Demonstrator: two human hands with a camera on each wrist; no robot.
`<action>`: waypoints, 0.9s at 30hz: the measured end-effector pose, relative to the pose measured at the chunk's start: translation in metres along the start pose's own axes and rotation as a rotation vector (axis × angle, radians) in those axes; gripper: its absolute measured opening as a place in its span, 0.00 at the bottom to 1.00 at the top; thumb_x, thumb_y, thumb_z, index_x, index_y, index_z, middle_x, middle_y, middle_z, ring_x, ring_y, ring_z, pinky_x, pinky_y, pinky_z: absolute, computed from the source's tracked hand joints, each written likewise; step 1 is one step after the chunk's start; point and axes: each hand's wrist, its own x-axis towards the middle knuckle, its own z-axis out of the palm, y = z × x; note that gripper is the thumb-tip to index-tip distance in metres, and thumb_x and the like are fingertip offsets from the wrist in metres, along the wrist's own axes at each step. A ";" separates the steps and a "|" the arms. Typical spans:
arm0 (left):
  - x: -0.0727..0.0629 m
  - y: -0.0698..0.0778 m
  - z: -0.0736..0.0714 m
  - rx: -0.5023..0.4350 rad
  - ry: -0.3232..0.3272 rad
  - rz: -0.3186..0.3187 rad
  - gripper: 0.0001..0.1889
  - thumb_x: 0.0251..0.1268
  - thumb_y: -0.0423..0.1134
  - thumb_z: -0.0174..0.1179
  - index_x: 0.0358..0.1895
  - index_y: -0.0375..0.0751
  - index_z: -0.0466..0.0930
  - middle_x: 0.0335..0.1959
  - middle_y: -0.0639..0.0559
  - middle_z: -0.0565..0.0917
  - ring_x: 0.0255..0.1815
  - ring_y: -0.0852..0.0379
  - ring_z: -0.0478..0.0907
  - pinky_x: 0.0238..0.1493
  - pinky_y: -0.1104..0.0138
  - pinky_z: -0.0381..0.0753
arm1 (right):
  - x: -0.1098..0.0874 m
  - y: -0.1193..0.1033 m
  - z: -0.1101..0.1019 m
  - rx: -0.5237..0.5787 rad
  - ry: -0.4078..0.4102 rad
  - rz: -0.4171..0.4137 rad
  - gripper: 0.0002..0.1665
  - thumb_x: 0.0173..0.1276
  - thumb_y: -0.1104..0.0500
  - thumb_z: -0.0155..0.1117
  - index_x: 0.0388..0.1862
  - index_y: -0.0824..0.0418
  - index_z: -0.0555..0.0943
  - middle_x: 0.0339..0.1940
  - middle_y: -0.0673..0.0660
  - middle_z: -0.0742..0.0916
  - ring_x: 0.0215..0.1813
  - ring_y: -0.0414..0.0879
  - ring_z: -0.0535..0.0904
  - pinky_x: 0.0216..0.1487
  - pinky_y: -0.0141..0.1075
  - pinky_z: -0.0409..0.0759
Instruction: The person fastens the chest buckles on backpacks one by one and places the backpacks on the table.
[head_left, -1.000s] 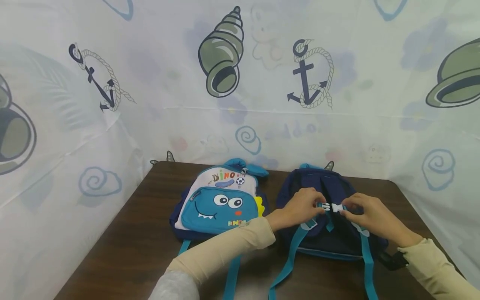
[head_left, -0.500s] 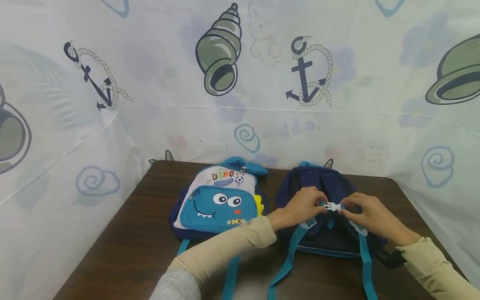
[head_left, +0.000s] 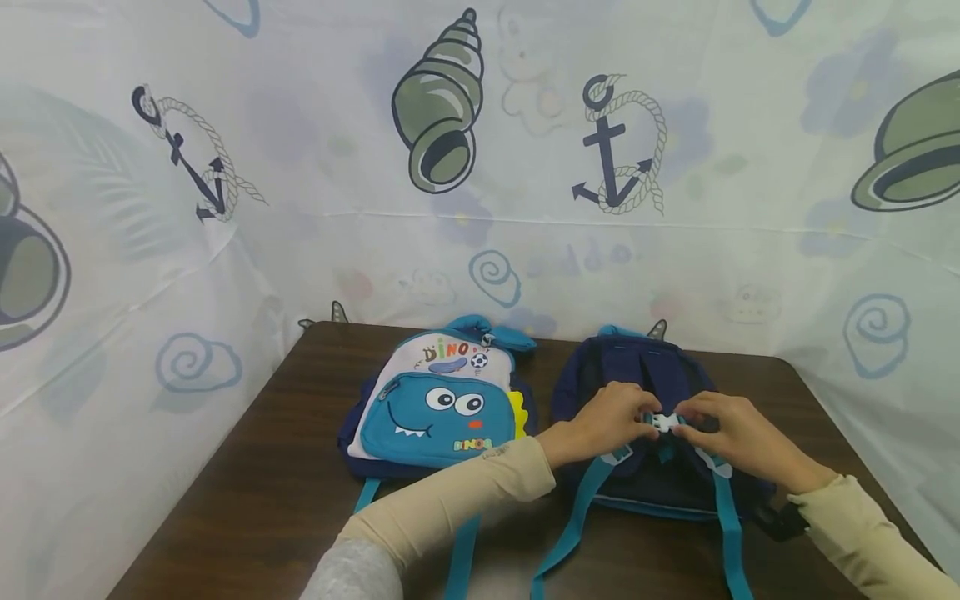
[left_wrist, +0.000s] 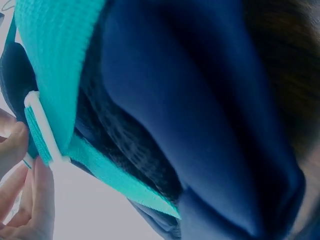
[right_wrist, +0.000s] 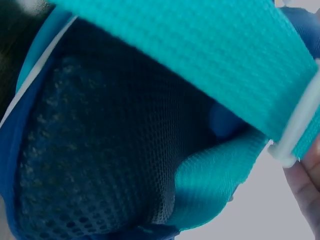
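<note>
A white side-release buckle sits in front of a navy backpack, its two halves joined. My left hand pinches its left end between thumb and fingers, and my right hand pinches the right end. The backpack lies with its shoulder straps facing up. Teal webbing hangs from white strap adjusters on both sides. In the left wrist view, fingers show beside a teal strap and its white adjuster. Teal webbing and dark mesh fill the right wrist view.
To the left lies a second backpack with a dinosaur face, its teal straps trailing toward the near side. My left sleeve crosses over its lower right part. Both bags rest on a dark wooden table, with patterned cloth hanging behind.
The buckle halves were apart a second ago; my hands have brought them together and the prongs have slid inside. Both hands have dipped slightly. The dinosaur backpack has stayed put.
</note>
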 end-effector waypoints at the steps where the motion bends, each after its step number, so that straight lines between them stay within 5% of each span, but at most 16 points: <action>1: 0.000 0.000 0.001 -0.011 -0.001 -0.001 0.16 0.63 0.38 0.69 0.52 0.38 0.86 0.40 0.53 0.87 0.31 0.73 0.77 0.30 0.86 0.72 | 0.000 0.001 0.001 0.007 0.001 -0.005 0.13 0.61 0.61 0.74 0.44 0.64 0.87 0.37 0.49 0.88 0.37 0.38 0.82 0.34 0.32 0.81; 9: -0.001 0.002 0.007 0.024 0.035 -0.004 0.16 0.60 0.38 0.71 0.51 0.38 0.86 0.40 0.53 0.89 0.30 0.73 0.78 0.29 0.87 0.72 | -0.003 0.004 0.010 0.050 0.007 -0.018 0.12 0.60 0.61 0.74 0.43 0.63 0.87 0.34 0.46 0.88 0.35 0.27 0.77 0.31 0.28 0.79; 15: -0.001 0.007 0.009 0.064 0.105 -0.020 0.16 0.61 0.37 0.70 0.52 0.39 0.86 0.44 0.53 0.90 0.29 0.73 0.80 0.29 0.87 0.71 | 0.001 0.001 0.016 0.056 0.025 -0.043 0.11 0.63 0.62 0.72 0.44 0.63 0.87 0.34 0.45 0.87 0.34 0.27 0.74 0.32 0.29 0.79; 19: 0.001 0.007 0.008 0.078 0.096 -0.048 0.16 0.63 0.37 0.69 0.54 0.40 0.85 0.47 0.53 0.89 0.32 0.72 0.82 0.31 0.87 0.72 | 0.003 -0.001 0.014 0.032 0.007 0.005 0.12 0.63 0.61 0.72 0.44 0.63 0.87 0.34 0.46 0.87 0.34 0.30 0.77 0.32 0.29 0.79; 23: 0.000 0.004 0.006 0.137 0.044 -0.072 0.20 0.65 0.44 0.67 0.59 0.44 0.82 0.53 0.54 0.86 0.36 0.69 0.84 0.34 0.84 0.76 | 0.005 -0.004 0.010 -0.029 -0.050 0.053 0.17 0.64 0.56 0.72 0.48 0.65 0.86 0.38 0.52 0.88 0.39 0.41 0.83 0.38 0.38 0.84; 27: -0.010 -0.004 -0.002 0.279 -0.027 -0.166 0.29 0.68 0.58 0.61 0.67 0.49 0.75 0.65 0.52 0.78 0.56 0.59 0.81 0.52 0.71 0.82 | 0.006 -0.012 0.009 -0.096 -0.173 0.149 0.36 0.70 0.42 0.64 0.61 0.71 0.78 0.55 0.69 0.83 0.56 0.64 0.81 0.51 0.57 0.81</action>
